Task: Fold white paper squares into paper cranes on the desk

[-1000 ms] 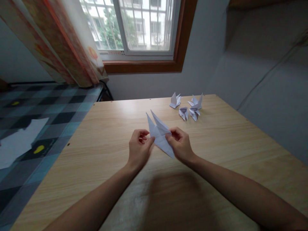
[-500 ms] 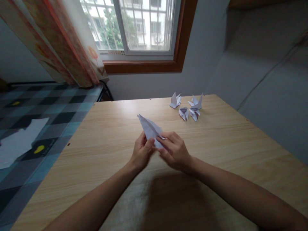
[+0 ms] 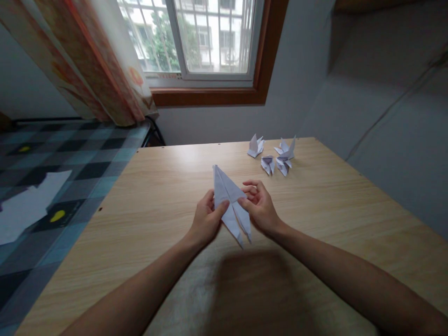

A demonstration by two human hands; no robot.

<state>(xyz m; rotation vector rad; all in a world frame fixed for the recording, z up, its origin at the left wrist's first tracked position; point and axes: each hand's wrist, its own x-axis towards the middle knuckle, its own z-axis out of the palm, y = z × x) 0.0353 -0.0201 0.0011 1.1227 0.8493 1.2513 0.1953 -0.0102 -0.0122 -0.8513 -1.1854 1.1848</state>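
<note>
A folded white paper (image 3: 229, 193) is held above the table between both hands. It has a long diamond shape with a crease down the middle, one point away from me and two split points toward me. My left hand (image 3: 207, 217) pinches its left edge, thumb on top and fingers beneath. On the right edge, my right hand (image 3: 261, 207) grips with its thumb on the upper face; the other fingers curl behind, partly hidden. Beyond the hands, several folded paper figures, among them one paper figure (image 3: 268, 164), stand toward the back right of the table.
The wooden table (image 3: 147, 200) reaches back toward the wall under a barred window (image 3: 217, 42). To the left, a bed with a checked cover (image 3: 91, 170) carries loose white paper sheets (image 3: 31, 203). A patterned curtain (image 3: 94, 60) hangs beside the window.
The paper has turned from a slanted, partly covered pose to face up, showing its middle crease and two lower points. My right hand has shifted from across the paper to its right edge.
</note>
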